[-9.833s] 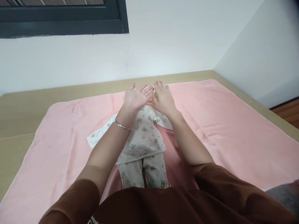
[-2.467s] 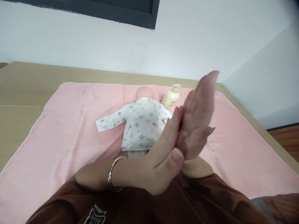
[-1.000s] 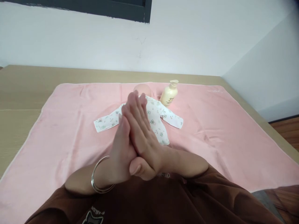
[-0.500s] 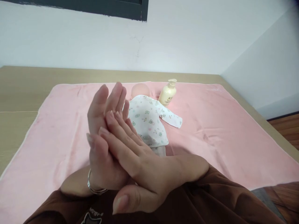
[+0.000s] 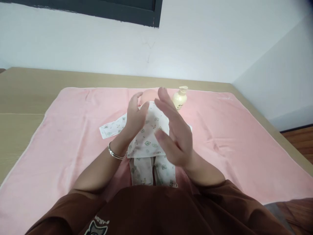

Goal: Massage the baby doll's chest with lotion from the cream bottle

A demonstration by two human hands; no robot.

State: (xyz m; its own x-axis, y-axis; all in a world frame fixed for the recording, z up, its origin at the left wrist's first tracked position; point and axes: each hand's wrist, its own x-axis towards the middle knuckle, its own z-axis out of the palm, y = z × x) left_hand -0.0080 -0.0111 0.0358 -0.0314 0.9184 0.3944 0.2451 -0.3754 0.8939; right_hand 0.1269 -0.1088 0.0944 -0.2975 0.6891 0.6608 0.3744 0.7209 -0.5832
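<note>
**First inspector:** Head view. What is the condition of the hands?

**Second inspector:** Left hand (image 5: 135,117): raised, fingers loosely curved, thumb spread from them, palm turned inward. Right hand (image 5: 180,136): slightly blurred, palm facing the left, thumb likewise spread. A gap separates the two.

**First:** Contact with anything beneath?

**Second:** Cannot tell. Both appear in front of a baby doll (image 5: 146,145); the left fingers show beside its pink head (image 5: 148,95).

**First:** Position of the doll?

**Second:** Lying in the middle of a pink blanket (image 5: 232,147), head toward the wall (image 5: 195,42), legs toward the person. It is dressed in a white printed top (image 5: 151,130) and matching trousers (image 5: 144,169). One sleeve extends to the left of the view; the other is mostly hidden by the right hand.

**First:** Other items?

**Second:** A cream pump bottle (image 5: 180,98) with dark lettering, standing on the blanket near the head, its lower part partly covered by the right hand. The blanket lies over a wooden tabletop (image 5: 24,91).

**First:** The person?

**Second:** Brown shirt (image 5: 158,212), silver bracelet (image 5: 114,155) on the left wrist.
</note>
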